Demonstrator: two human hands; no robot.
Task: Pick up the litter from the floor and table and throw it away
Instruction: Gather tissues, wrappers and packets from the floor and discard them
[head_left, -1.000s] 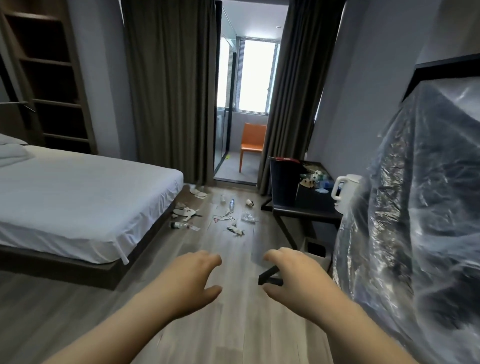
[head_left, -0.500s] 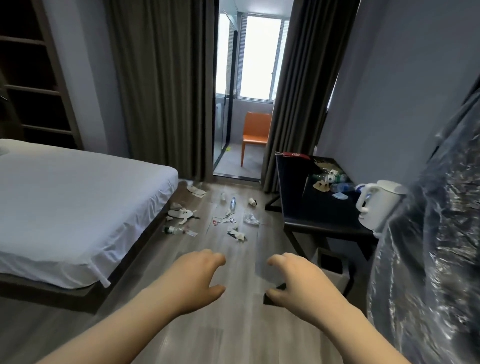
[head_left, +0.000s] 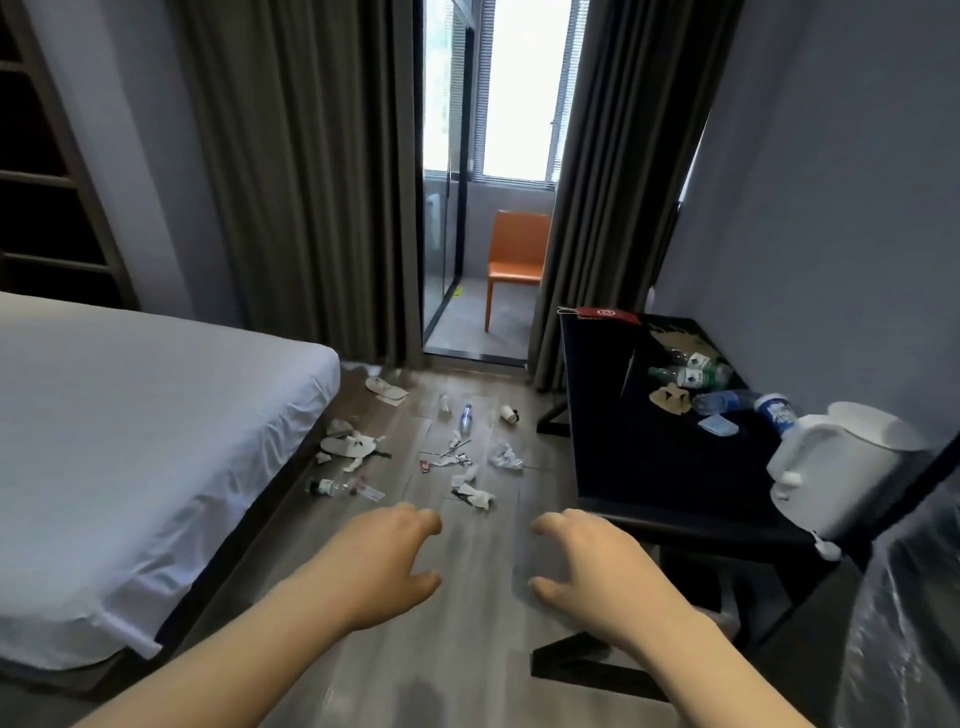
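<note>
Grey floor (head_left: 483, 623) with litter (head_left: 475, 496) ahead of left hand (head_left: 387, 564) and right hand (head_left: 597, 566), fingers (head_left: 415, 522) loosely curled, empty

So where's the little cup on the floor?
Head view, middle: the paper cup lies right of the clear bottle, left of the black table.

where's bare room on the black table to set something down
The black table is bare along its left half, from the red card to the near edge. Its right side is crowded: bottles by the wall, white kettle at the near corner.
</note>
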